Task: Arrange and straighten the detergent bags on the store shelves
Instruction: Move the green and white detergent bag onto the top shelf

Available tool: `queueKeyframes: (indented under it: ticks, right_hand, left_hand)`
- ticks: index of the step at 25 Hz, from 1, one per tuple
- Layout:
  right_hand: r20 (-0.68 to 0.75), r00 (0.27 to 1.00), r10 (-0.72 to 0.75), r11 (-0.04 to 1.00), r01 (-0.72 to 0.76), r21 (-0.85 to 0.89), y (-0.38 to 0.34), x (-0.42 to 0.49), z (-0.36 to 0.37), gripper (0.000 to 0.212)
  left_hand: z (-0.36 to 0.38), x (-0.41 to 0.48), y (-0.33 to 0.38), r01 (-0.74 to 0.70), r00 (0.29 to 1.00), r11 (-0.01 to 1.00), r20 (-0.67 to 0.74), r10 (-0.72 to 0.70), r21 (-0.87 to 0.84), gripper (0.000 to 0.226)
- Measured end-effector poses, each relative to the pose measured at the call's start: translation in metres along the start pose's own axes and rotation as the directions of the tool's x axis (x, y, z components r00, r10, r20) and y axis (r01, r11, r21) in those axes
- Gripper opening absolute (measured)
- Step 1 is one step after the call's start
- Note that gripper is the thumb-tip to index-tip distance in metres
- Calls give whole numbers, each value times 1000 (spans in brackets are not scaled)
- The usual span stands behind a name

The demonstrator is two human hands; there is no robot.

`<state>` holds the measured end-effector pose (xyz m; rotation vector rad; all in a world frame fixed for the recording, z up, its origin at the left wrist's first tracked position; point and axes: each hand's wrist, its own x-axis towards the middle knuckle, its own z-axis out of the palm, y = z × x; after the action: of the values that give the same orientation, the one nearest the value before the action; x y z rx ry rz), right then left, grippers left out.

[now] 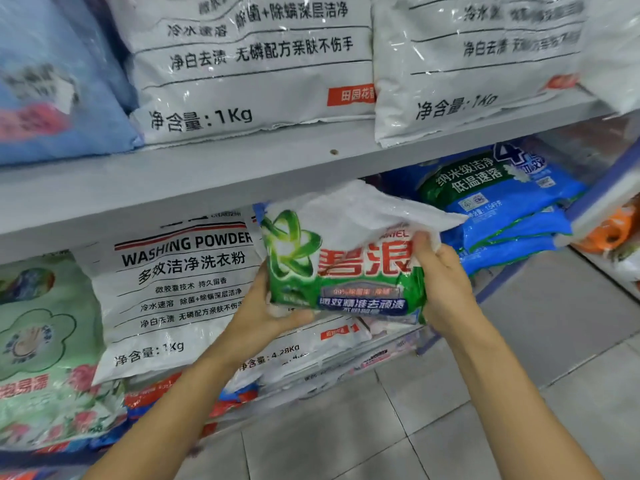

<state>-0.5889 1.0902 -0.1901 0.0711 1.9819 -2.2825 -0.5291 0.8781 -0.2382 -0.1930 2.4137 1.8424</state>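
Curling fingers of left hand (264, 311) and right hand (440, 276) clamp green detergent bag (346, 271) between.

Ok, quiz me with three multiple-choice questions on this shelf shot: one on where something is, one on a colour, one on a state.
1. The white WASHING POWDER bag sits where, relative to the green-and-white detergent bag?
A) left of it
B) right of it
C) on the floor
2. The large characters on the green-and-white detergent bag are:
A) black
B) red
C) yellow
3. The green-and-white detergent bag is:
A) lying untouched
B) hanging from a hook
C) gripped by the left hand and right hand
Answers: 1 A, it shows beside the left hand; 2 B, red print on white; 3 C, fingers curl round both ends.
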Motion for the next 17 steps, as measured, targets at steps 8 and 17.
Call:
queueKeyframes:
  ticks: [8,17]
  right_hand:
    - [303,945,124,987,-148,59,-37,-46,20,52]
    - [375,910,-175,974,105,200,-128,-56,97,44]
  left_hand:
    - [-33,-88,46,-16,1000,959,-12,13,-284,103]
    - [-83,-135,109,-356,885,901,-398,240,-248,54]
